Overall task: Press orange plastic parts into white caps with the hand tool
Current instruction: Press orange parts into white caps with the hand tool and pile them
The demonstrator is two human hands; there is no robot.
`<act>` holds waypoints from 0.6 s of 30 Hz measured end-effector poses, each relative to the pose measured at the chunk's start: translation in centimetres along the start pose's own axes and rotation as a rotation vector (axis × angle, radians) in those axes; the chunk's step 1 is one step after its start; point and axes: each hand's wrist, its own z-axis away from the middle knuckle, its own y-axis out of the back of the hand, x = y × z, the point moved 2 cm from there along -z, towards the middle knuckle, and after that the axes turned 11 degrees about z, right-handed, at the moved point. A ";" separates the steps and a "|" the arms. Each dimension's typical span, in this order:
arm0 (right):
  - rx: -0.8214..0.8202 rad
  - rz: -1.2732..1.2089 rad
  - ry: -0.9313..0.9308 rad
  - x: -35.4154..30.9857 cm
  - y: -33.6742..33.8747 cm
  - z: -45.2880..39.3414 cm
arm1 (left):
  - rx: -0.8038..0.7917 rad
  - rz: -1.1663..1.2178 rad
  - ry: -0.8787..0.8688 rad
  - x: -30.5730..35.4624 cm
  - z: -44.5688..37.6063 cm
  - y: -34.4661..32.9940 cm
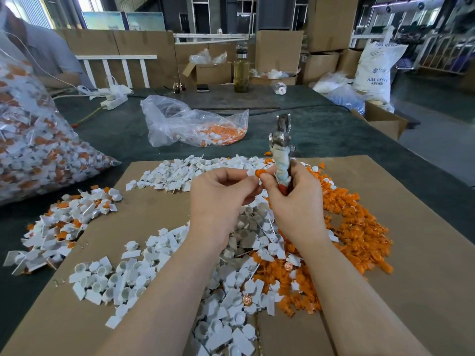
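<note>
My left hand (pixel 221 199) pinches a white cap (pixel 250 172) between thumb and fingertips. My right hand (pixel 293 201) grips the cloth-wrapped handle of the metal hand tool (pixel 281 145), which points up and away, and its thumb and forefinger pinch an orange part (pixel 260 173) right against the white cap. Both hands hover above a cardboard sheet (pixel 411 227). Loose white caps (pixel 180 173) lie in heaps across it, and a heap of orange parts (pixel 359 227) spreads to the right. A pile of joined white-and-orange pieces (pixel 66 227) sits at the left.
A big clear bag of joined pieces (pixel 38 150) leans at the left, and a smaller open bag (pixel 195 124) lies beyond the cardboard. A bottle (pixel 241 70), a phone (pixel 202 87) and a power strip (pixel 113 98) stand on the far table. Another person (pixel 38 52) sits at the far left.
</note>
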 end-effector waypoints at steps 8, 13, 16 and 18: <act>0.017 -0.022 -0.003 -0.2 0.0 0.1 | 0.020 -0.129 -0.074 0.1 0.1 0.2; 0.035 -0.038 0.022 -0.6 0.1 0.2 | -0.010 -0.066 -0.067 0.2 0.3 0.1; 0.033 -0.041 0.027 -0.7 0.1 0.3 | -0.017 -0.054 -0.070 0.2 0.3 0.0; 0.022 -0.049 0.020 -0.7 0.0 0.3 | -0.011 -0.061 -0.074 0.1 0.3 0.0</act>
